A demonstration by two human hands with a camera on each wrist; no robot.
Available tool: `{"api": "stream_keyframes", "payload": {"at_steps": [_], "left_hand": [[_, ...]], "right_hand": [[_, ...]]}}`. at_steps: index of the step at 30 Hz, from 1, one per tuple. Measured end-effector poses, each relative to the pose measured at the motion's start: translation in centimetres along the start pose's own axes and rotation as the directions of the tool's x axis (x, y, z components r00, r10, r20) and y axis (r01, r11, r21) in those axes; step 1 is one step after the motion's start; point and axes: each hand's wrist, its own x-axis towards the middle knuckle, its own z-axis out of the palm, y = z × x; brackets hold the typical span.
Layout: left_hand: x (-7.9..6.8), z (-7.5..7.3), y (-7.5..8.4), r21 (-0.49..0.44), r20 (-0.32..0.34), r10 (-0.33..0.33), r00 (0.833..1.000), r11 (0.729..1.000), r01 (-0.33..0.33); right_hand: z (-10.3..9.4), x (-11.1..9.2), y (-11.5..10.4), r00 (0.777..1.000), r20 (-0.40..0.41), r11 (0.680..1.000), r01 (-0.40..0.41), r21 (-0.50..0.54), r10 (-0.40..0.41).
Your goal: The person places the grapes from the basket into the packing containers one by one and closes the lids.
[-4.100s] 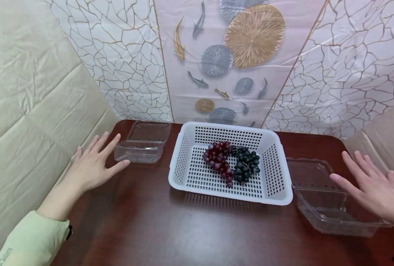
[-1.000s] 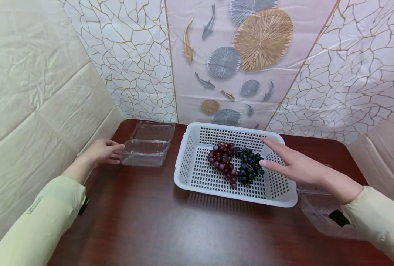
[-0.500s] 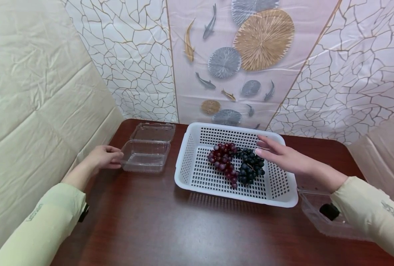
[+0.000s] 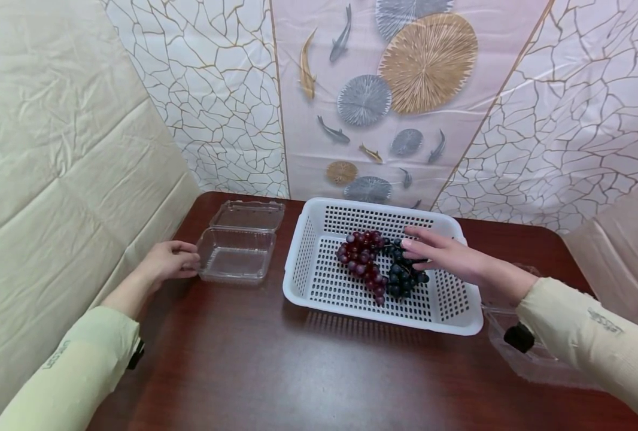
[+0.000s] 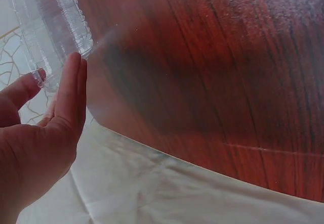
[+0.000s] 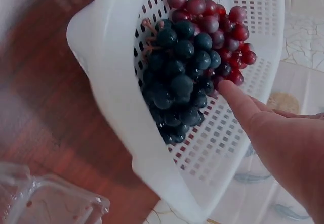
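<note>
My left hand point(image 4: 173, 261) is at the left end of a clear plastic clamshell box point(image 4: 235, 254), lid raised. In the left wrist view, thumb and fingers stand on either side of a corner of the box, pinching it. My right hand point(image 4: 443, 254) reaches over the right side of a white perforated basket point(image 4: 303, 299), its fingers extended above the dark grapes point(image 4: 400, 278). Beside them in the basket lies a bunch of red grapes point(image 4: 362, 263). The right wrist view shows a fingertip close to both bunches; whether it touches them I cannot tell.
A second clear clamshell box point(image 4: 534, 353) stands to the right of the basket, partly hidden by my right forearm. The brown table point(image 4: 276, 377) meets a patterned cloth point(image 4: 227, 120) at the back. Pale cloth point(image 4: 55, 179) hangs along the left side.
My left hand has reached the left box, which has shifted slightly toward me. My right hand has crossed from the right box to over the basket and is still moving left.
</note>
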Motion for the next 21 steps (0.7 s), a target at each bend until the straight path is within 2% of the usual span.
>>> {"api": "stream_keyframes", "payload": {"at_steps": [7,21], "left_hand": [[-0.3,0.0,-0.4,0.0,0.003,0.022,1.0,1.0,-0.022],[-0.4,0.1,-0.8,0.011,0.002,0.023,1.0,1.0,-0.023]], "right_hand": [[0.7,1.3,0.3,0.998,0.065,0.991,-0.031,0.127,0.023],[1.9,3.3,0.4,0.992,0.093,0.968,-0.105,0.228,0.086]]}}
